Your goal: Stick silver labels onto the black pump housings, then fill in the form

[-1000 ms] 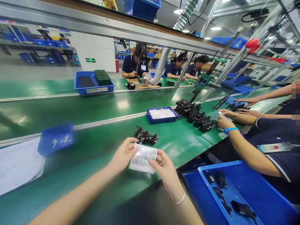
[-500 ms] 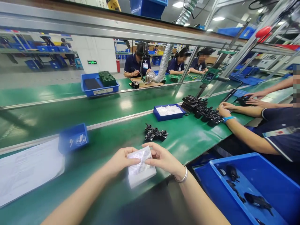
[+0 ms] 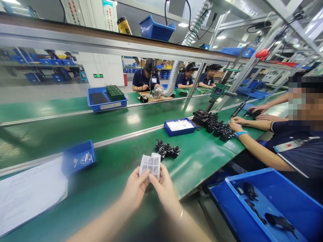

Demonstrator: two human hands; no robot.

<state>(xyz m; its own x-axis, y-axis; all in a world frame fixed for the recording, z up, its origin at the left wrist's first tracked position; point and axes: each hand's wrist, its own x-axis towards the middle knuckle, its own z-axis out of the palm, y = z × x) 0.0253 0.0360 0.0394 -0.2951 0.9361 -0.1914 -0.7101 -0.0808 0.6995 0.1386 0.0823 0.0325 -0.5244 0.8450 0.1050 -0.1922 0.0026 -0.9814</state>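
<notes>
A white printed sheet or packet (image 3: 150,165), marked with a grid of small pictures, is held upright between both hands over the near edge of the green bench. My left hand (image 3: 137,185) grips its left side, thumb on the front. On the right side my right hand (image 3: 164,188) pinches it, its thumb beside the other one. Just beyond the packet sits a small cluster of black parts (image 3: 168,149). A blue tray of white slips (image 3: 180,130) stands farther back on the bench.
Papers (image 3: 30,195) and a blue bin (image 3: 78,157) lie at left. More black parts (image 3: 219,126) are piled near a co-worker's hands (image 3: 237,123) at right. A large blue crate (image 3: 272,201) fills the lower right. A metal shelf (image 3: 101,40) crosses above.
The packet is more upright and its grid faces me. Both hands have turned and come closer together around it. The view has tilted up slightly.
</notes>
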